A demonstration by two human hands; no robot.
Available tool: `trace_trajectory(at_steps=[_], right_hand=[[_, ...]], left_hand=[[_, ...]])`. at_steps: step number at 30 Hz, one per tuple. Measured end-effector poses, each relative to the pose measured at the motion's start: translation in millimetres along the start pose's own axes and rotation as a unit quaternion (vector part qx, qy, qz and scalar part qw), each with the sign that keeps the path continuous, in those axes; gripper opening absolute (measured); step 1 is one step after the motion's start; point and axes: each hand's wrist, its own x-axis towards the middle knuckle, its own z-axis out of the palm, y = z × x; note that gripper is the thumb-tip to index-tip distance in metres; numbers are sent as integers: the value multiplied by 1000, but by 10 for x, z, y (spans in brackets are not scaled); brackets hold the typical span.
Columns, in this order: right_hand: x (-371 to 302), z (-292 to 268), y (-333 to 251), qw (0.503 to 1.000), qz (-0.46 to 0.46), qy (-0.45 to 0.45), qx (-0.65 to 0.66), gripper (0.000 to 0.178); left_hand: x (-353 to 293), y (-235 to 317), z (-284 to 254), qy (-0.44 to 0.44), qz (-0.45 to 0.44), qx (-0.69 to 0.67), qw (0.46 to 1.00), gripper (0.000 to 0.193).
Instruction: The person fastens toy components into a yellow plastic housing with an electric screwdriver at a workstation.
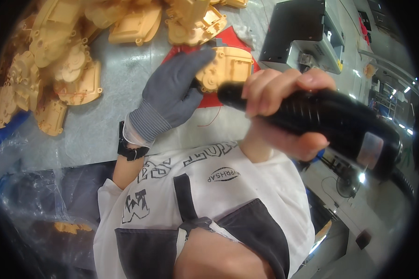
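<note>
My left hand (pixel 170 88), in a grey knitted glove, grips the left side of a yellow plastic housing (pixel 230 66). The housing lies over a red pad (pixel 210 101) on the metal tabletop. In my bare right hand (pixel 277 90) is a black electric screwdriver (pixel 333 114), fingers wrapped round its body. Its narrow nose points left, over the housing's near edge; the cord leaves from the rear end at the right. Whether the tip touches the housing, I cannot tell. My left fingertips are partly hidden behind the housing.
Many similar yellow housings (pixel 81 79) lie heaped at the left and far side of the metal table (pixel 121 79). A black and grey box-shaped machine (pixel 295 35) stands at the far right. Clear plastic sheeting (pixel 32 186) hangs at the near left. A thin red wire lies near the pad.
</note>
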Motion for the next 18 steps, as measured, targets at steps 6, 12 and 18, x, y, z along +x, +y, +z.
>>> trace_trajectory(at_steps=[6,12,18], right_hand=[[18,-29,128,998,8,-57,-7,62],[86,-30,98,993,-7,-117,-26,66],[-11,-214,-51,997,34,68,14,62]], left_hand=[[-2,-31,-19,-12,-21,-26,999,51],[23,28,2,-9,-26,-30,999,51],[18,-31,-1,-5,7,-26,1000,50]])
